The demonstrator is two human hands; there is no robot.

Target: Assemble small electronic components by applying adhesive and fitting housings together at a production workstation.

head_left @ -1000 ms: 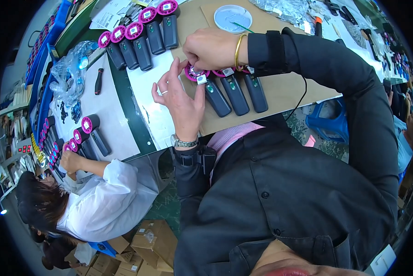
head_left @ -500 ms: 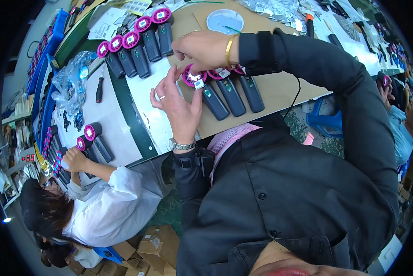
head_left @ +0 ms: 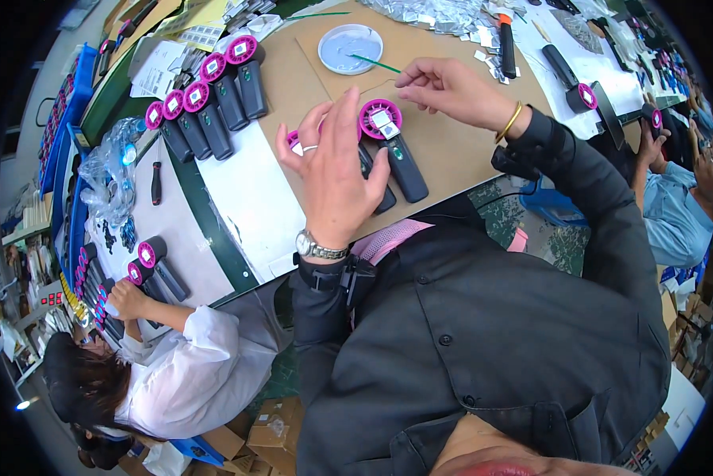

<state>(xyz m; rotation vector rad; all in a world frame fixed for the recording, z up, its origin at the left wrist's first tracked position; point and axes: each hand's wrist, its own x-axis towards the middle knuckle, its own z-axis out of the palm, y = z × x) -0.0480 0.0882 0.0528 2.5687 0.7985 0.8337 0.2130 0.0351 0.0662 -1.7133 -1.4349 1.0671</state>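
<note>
My left hand [head_left: 336,174] is open, its fingers spread above dark handheld fans with pink round heads. It hides most of one or two fans; whether it touches them I cannot tell. Just right of it lies an uncovered handheld fan [head_left: 404,166], with small white square pieces on its head and neck. My right hand [head_left: 455,95] is beyond that fan, thumb and index finger pinched at the near end of a thin green stick [head_left: 378,63]. The stick's other end rests in a round white dish [head_left: 322,59] holding something pale.
A row of similar fans [head_left: 229,103] lies at the far left. A screwdriver [head_left: 156,182] and clear plastic bags [head_left: 106,170] lie farther left, near a person in white [head_left: 190,365] handling fans. An orange-and-black tool [head_left: 506,47] and silvery pieces [head_left: 443,12] are at the back.
My right hand has moved right, away from the fan head, to the green stick. My left hand has shifted slightly right over the fans. The whole view has also shifted.
</note>
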